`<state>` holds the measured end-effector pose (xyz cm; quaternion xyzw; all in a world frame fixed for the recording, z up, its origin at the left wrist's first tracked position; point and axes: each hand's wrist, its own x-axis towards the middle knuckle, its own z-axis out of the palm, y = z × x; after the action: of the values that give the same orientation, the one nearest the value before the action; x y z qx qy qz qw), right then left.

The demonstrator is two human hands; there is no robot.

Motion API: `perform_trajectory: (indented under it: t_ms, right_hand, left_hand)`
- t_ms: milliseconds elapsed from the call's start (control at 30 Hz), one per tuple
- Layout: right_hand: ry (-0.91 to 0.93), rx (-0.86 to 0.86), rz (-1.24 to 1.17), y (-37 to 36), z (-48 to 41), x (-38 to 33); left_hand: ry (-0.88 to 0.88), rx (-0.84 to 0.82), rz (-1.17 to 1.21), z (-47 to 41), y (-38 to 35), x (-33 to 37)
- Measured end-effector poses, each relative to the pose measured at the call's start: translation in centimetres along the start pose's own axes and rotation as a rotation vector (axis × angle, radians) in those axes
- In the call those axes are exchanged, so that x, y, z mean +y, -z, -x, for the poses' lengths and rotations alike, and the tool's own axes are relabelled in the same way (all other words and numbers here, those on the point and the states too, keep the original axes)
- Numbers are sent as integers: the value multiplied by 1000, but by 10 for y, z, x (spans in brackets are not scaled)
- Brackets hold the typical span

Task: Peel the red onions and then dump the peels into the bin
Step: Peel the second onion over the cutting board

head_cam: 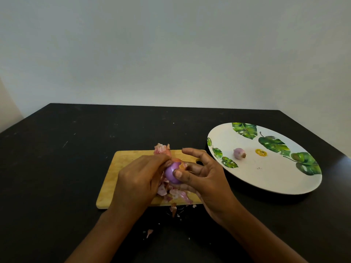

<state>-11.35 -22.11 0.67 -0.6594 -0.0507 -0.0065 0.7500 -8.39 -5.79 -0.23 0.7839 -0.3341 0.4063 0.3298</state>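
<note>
One onion, mostly bare and purple, is held over the board in the grip of the right hand, thumb and curled fingers round it and the index finger lifted. The left hand pinches the last papery skin at its top. Peeling is the step in hand; the next move likely calls for a pull to tear that skin free. Peels lie heaped on the board, a few scraps on the bench. To the right, the plate holds one peeled onion. No bin shows.
</note>
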Motion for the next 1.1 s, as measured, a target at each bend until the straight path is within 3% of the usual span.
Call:
perform_trajectory:
  t_ms: [233, 633, 833, 1100]
  right_hand:
    - [23, 3, 46, -2, 1, 1]
    - [62, -8, 75, -11, 5, -2]
    - [35, -45, -88, -10, 7, -5]
    - [-39, -129, -356, -7, 6, -2]
  left_hand:
    - [-66, -68, -218, -3, 0, 4]
    - [267, 26, -50, -1, -4, 13]
    - [450, 93, 76, 0, -6, 10]
    - [503, -38, 38, 0, -6, 13]
